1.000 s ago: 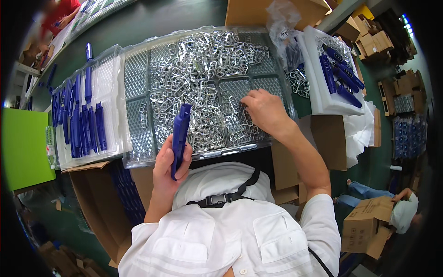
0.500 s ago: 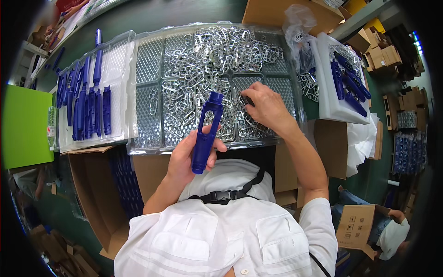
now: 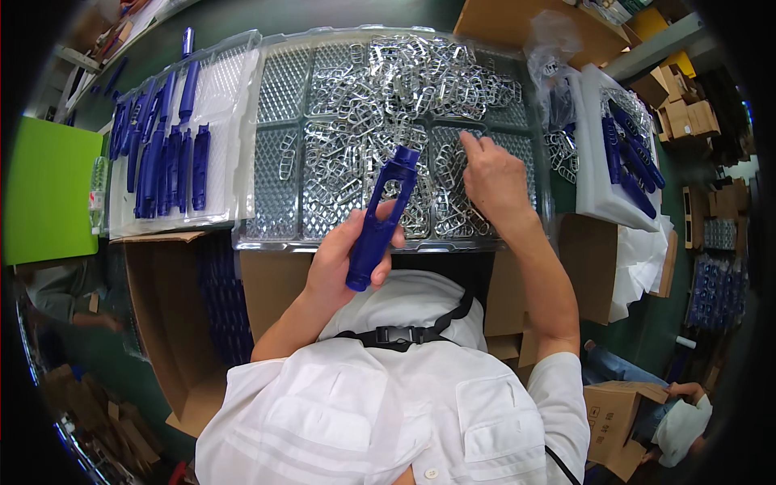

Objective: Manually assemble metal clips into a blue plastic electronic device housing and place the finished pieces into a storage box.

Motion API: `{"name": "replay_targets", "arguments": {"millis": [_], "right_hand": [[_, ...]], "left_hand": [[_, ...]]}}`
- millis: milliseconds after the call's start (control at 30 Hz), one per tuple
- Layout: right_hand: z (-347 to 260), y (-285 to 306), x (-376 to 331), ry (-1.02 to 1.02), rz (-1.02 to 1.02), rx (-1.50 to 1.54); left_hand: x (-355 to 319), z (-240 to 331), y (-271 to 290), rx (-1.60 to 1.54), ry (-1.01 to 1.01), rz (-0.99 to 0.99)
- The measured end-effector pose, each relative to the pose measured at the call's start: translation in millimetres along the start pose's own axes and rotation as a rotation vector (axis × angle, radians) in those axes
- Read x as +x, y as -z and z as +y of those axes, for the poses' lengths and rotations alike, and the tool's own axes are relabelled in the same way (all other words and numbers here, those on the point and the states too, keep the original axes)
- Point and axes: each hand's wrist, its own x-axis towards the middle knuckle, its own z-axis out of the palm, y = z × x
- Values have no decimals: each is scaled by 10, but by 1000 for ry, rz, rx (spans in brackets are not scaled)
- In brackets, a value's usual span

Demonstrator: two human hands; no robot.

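Note:
My left hand point(image 3: 332, 257) is closed round the lower part of a dark blue plastic handle-shaped housing point(image 3: 374, 238). The piece stands tilted, its narrow collar end up and a long oval window in its upper half. My right hand point(image 3: 496, 184) is over a right-hand compartment of the clear plastic tray point(image 3: 275, 206), back of the hand up. Its index finger is stretched out and nothing shows in it; the thumb is hidden. Shiny chrome frame-shaped metal pieces point(image 3: 343, 149) lie heaped in the tray, several of them beside and under this hand.
At left, a clear tray point(image 3: 230, 182) holds several blue housing parts point(image 3: 153, 166). White foam point(image 3: 594, 194) on the right carries more blue parts point(image 3: 626, 149). A plastic bag point(image 3: 554, 48) lies behind. Open cardboard boxes point(image 3: 174, 323) stand below the table's front edge.
My right hand has shifted and turned, its index finger now stretched farther forward. The left hand still holds the blue housing, now tilted more to the right. The whole view has shifted slightly.

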Motion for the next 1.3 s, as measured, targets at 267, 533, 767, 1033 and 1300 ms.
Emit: {"name": "replay_targets", "arguments": {"millis": [267, 533, 767, 1033, 1300], "right_hand": [[83, 485, -110, -315, 6, 1050], [-221, 1114, -477, -347, -100, 1533], [-370, 1093, -696, -98, 286, 1171], [-524, 1077, -754, -23, 399, 797], [-650, 1077, -751, -37, 416, 625]], "left_hand": [[53, 19, -176, 151, 13, 71], [218, -111, -332, 240, 79, -16], [230, -184, -509, 381, 51, -89], [183, -271, -586, 528, 8, -47], [183, -312, -586, 589, -32, -18]]}}
